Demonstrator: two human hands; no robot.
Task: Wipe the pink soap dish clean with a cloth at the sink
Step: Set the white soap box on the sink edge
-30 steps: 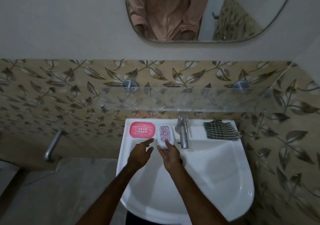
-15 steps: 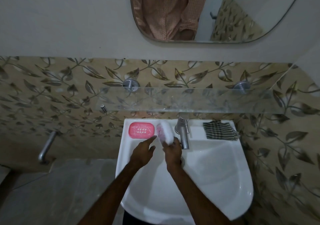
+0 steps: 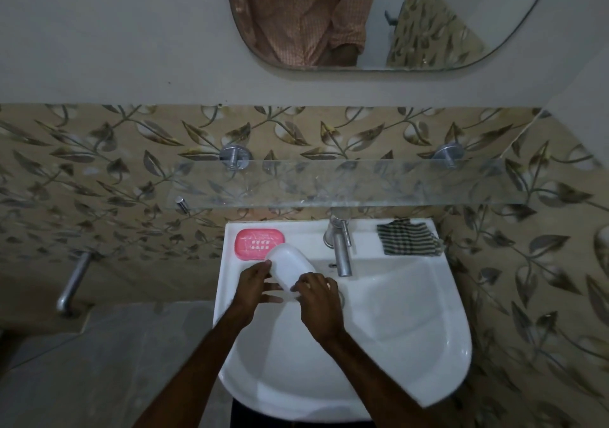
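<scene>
Holding a white oval container over the left part of the sink with both hands, tilting it so the far end is pointing up toward the back ledge; pinching it from the left with the left hand, pressing the thumb against the upper edge and stretching the other fingers out fairly straight underneath; gripping the near end with the right hand, curling the fingers over it and showing the knuckles to the camera.

Spotting the pink soap dish sitting flat on the back-left corner of the sink ledge, just beyond the left hand; not touching it with either hand; seeing the far end of the white container overlapping the dish's near right corner from this angle, and not being able to tell whether it's actually touching.

Noticing the striped cloth lying bunched up on the back-right corner of the ledge, well apart from both hands; the metal tap standing between dish and cloth, spout aiming down into the bowl.

Also catching a glass shelf on the leaf-patterned tiles above the sink, a mirror higher up reflecting a checked shirt, and a metal pipe sticking out low on the left wall.
</scene>
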